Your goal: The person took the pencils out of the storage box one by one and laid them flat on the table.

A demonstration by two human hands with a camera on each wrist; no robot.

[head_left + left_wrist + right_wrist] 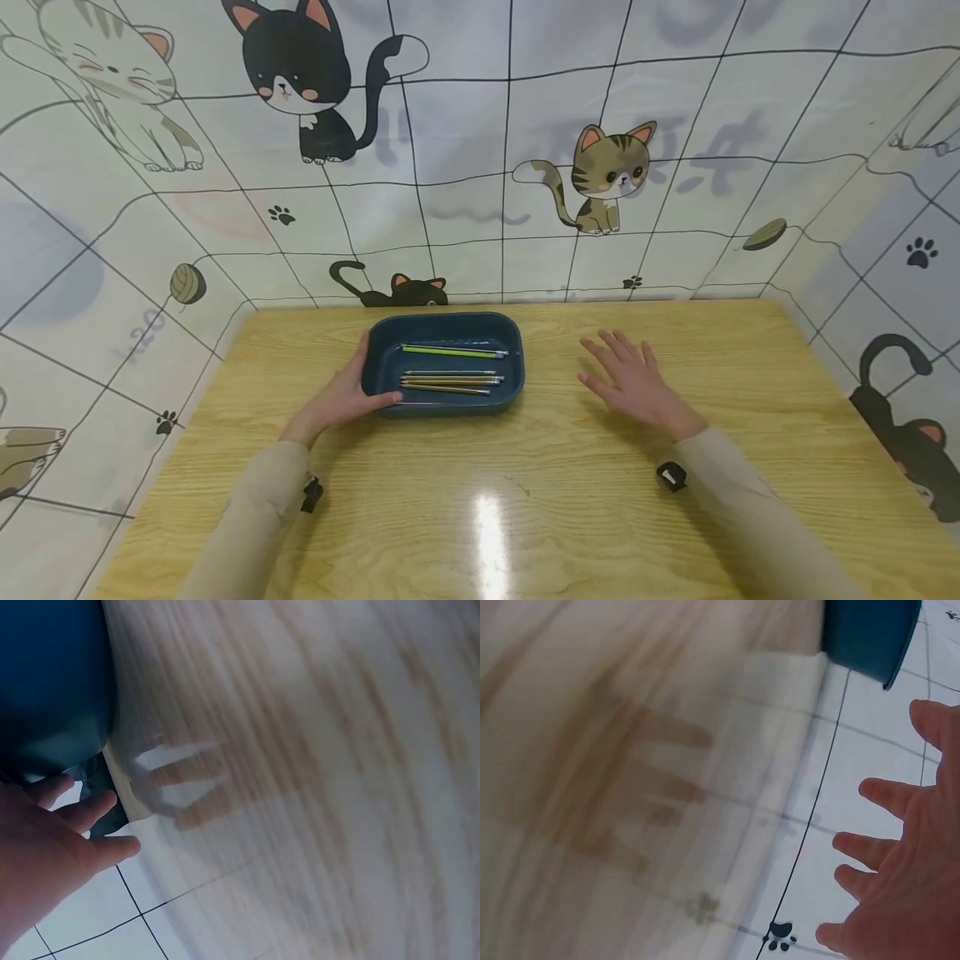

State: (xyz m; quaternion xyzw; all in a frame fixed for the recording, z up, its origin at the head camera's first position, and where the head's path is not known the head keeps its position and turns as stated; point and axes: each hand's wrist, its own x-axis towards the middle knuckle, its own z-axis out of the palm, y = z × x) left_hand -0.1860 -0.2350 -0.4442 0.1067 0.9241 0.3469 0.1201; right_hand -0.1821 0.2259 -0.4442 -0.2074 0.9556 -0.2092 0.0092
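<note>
A dark blue rectangular tray (446,411) stands near the back of the wooden table, left of the middle. Inside it lie green pencils (450,352) towards the back and several yellow, brown and grey pencils (450,381) closer to the front. My left hand (348,392) holds the tray's left end, its thumb over the front left rim and its other fingers along the left side. In the left wrist view some of these fingers are spread beside the tray (56,675). Right of the tray, my right hand (630,383) hovers with fingers spread, holding nothing.
The wooden table (420,517) reaches the wall at the back. A white wall covering (465,183) with cartoon cats and grid lines surrounds it on the back and sides. Dark wrist cameras (671,476) sit under both sleeves.
</note>
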